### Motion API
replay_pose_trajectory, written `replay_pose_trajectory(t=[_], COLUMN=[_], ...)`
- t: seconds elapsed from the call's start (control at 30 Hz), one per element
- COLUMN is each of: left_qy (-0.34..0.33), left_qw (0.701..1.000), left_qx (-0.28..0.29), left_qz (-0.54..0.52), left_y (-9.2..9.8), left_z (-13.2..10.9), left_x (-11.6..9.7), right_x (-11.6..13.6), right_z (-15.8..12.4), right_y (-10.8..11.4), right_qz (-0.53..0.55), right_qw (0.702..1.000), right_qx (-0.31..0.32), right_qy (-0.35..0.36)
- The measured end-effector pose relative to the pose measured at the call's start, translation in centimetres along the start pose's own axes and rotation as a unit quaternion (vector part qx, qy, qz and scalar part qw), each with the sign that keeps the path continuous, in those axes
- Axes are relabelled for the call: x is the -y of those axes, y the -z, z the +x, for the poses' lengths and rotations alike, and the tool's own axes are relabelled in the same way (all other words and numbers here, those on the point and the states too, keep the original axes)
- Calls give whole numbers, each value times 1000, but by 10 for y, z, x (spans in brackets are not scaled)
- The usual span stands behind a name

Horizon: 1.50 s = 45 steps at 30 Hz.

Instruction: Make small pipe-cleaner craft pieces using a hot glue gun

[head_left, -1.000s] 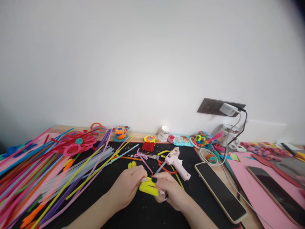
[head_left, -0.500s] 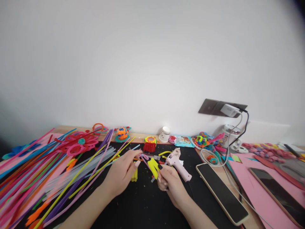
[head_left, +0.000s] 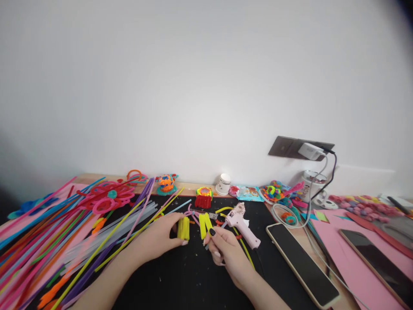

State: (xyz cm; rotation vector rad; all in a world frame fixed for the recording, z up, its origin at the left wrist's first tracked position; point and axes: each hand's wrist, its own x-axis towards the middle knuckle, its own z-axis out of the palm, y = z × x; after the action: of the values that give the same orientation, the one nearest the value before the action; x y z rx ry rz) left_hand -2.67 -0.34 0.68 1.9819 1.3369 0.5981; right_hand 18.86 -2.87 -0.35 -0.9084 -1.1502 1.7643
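My left hand curls its thumb and fingers around a short, upright bundle of yellow pipe cleaners at the middle of the black mat. Facing it, my right hand pinches a folded yellow pipe cleaner piece between thumb and fingers. A small gap separates the two yellow pieces. Just behind them lies a looped purple pipe cleaner. A pale pink glue gun rests beyond my right hand, and a yellow strand passes close behind that hand.
Long coloured pipe cleaners and clear glue sticks spread across the left. Near the wall stand a red and yellow figure and a paper cup. A phone, white cable and pink paper lie right.
My left hand has left the purple loop and come down onto the yellow bundle. The folded yellow piece in my right hand has shifted slightly left and turned more upright.
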Motion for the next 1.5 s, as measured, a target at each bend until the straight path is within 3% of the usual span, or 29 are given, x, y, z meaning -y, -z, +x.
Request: replay_pose_trajectory(t=[0.13, 0.27, 0.5, 0.73, 0.9, 1.07, 1.23, 1.5], left_qy=[1, 11, 14, -11, 22, 18, 65, 101], left_qw=[980, 956, 955, 964, 954, 901, 888, 885], left_qx=[-29, -58, -104, -143, -64, 36, 44, 33], left_qz=[-197, -288, -279, -222, -293, -433, -453, -454], left_y=[-23, -43, -53, -56, -58, -50, -38, -38], left_z=[4, 4, 2, 0, 1, 1, -1, -1], left_x=[-9, -16, -18, -16, -14, -17, -27, -27], right_x=[-4, -12, -14, -5, -1, 8, 12, 14], right_z=[0, -1, -3, -3, -1, -1, 1, -2], right_y=[-3, -5, -6, -9, -5, 1, 10, 15], right_qz=[-31, -108, -241, -355, -382, -420, -419, -380], right_qw=[999, 992, 965, 927, 919, 903, 903, 916], right_qx=[-3, -12, -49, -38, -31, -40, -30, 21], right_qy=[19, 58, 87, 112, 92, 85, 94, 127])
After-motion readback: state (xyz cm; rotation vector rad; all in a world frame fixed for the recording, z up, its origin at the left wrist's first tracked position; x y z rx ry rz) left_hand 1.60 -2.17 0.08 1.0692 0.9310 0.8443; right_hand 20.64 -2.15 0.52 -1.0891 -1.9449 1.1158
